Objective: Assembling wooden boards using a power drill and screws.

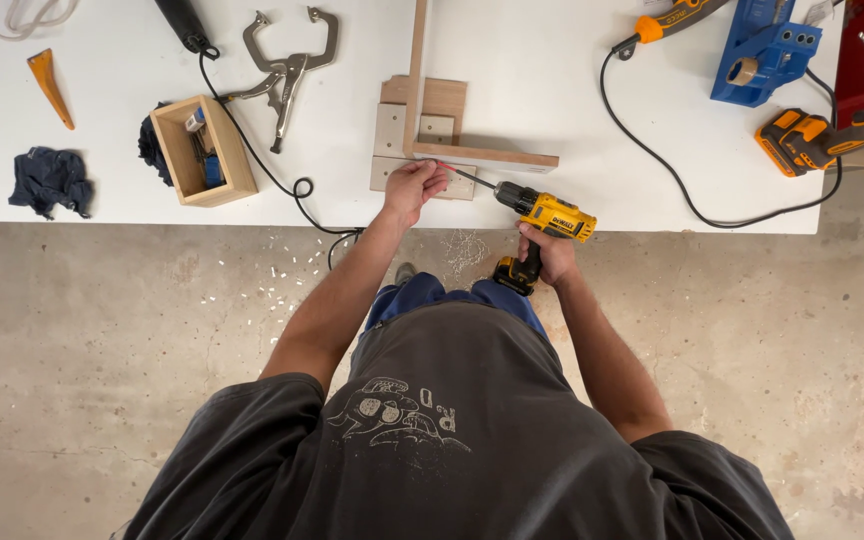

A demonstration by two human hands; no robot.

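Looking down from the head camera, the person stands at the near edge of a white table (552,60). The right hand (544,253) is wrapped around the grip of a yellow cordless drill (544,215), its fingers pressed together about the handle, just off the table's near edge. The drill's long bit (470,178) points left toward a wooden frame corner (422,140), which lies near the middle of the near edge, made of a thin upright strip and a cross strip over flat pale blocks. The left hand (414,185) rests on the lowest block, fingers curled and seemingly pinching something small at the bit's tip; whether it is a screw I cannot tell.

To the left sit a small open wooden box (202,150), a locking clamp (287,70), a dark cloth (49,178) and an orange wedge (49,85). At the right corner lie a blue jig (767,50) and an orange drill (812,138), with a black cable (652,150) looping between.

As a judgement: the fingertips sit very near the bit, so a slip could catch them. The frame looks unclamped and may shift under pressure.
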